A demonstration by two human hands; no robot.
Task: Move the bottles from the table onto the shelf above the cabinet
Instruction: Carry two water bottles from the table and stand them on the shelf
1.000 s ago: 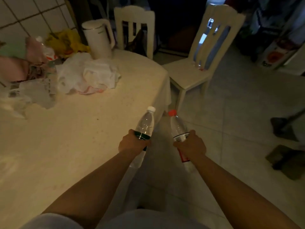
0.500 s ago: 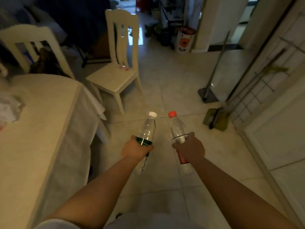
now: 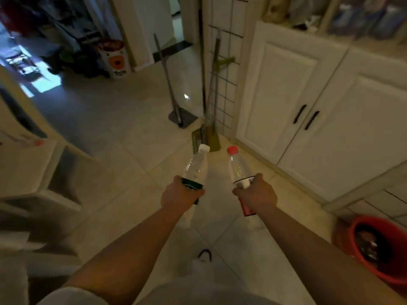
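Note:
My left hand [image 3: 179, 194] grips a clear bottle with a white cap and a green label [image 3: 196, 168], held upright over the tiled floor. My right hand [image 3: 256, 194] grips a clear bottle with a red cap and a red label [image 3: 237, 167], also upright, about a hand's width to the right of the first. The white cabinet [image 3: 308, 111] with two doors and black handles stands ahead on the right. Above it, the shelf [image 3: 343, 38] shows blurred items at the top right corner. The table is out of view.
A mop [image 3: 171, 84] and a broom with dustpan [image 3: 211, 111] lean against the tiled wall left of the cabinet. A red bucket [image 3: 378, 249] stands on the floor at the right. A pale chair [image 3: 33, 168] is at the left edge. A doorway opens at the back.
The view has swung right: the table and chairs have slid off to the left, and the cabinet and shelf have come into view. Both hands still hold their bottles out in front.

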